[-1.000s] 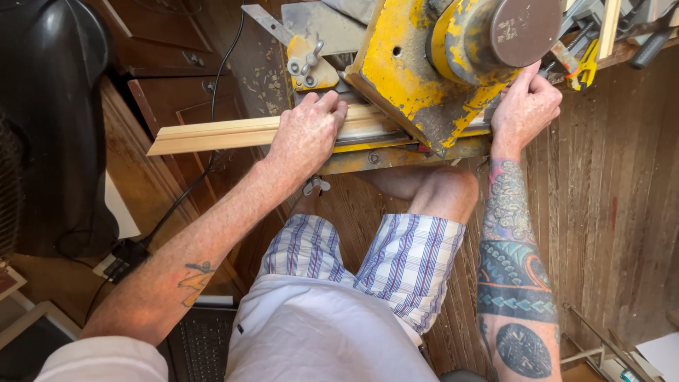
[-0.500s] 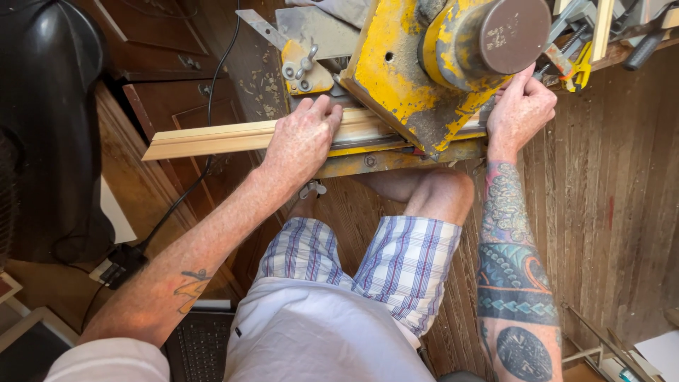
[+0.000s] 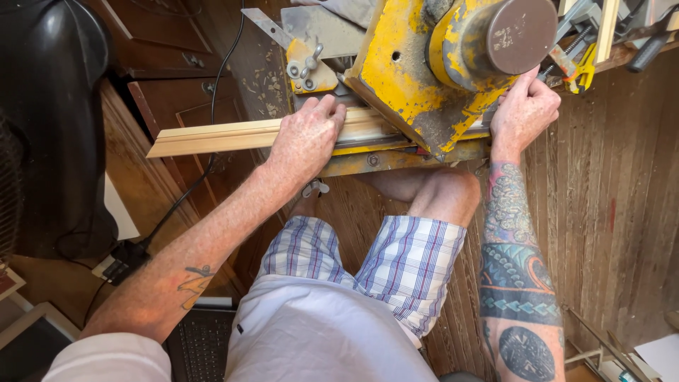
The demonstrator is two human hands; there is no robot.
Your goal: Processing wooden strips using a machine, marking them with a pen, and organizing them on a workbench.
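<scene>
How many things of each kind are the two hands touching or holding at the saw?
Wooden moulding strip: 1, under the left hand
Yellow mitre saw: 1, touched by the right hand
Total: 2

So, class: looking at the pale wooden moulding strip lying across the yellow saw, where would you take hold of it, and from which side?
Grip the free end of the moulding strip that sticks out past the left hand, coming from above and the near side. That stretch is bare and lies flat, while the rest runs under the yellow saw, which blocks any approach there; the right hand is at its far side.
</scene>
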